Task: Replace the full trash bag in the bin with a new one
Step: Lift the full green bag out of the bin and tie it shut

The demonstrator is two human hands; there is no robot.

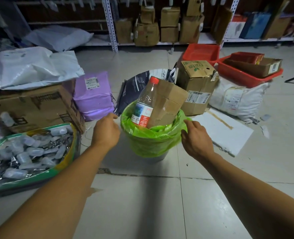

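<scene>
The tiled floor (142,195) carries everything here, with metal shelving (110,23) along its far edge and parcels crowding both sides; near the middle of the floor stands the bin (157,157), grey where it shows below the bag, well apart from the shelving; a green trash bag (151,140) lines it, its top folded down over the rim, and it is stuffed past the brim; a cardboard box (167,104) juts out at a tilt, leaning against a plastic bottle (144,104) with a red cap that stands higher than the rim; the left hand (106,131) hovers just beside the bin's left side, fingers loosely curled and holding nothing; the right hand (196,137) reaches the bag's folded edge on the right, fingers (186,122) relaxed and touching or nearly touching the plastic, not yet pinching it; the likely step is gathering the bag's edge to lift it out; the risk, as I judge it, lies in the tall load: pulling the thin film up unevenly could tip the bottle and box onto the floor, or a box corner could tear the bag; the light bin may also rise with the bag unless held down; no new bag is in view.
</scene>
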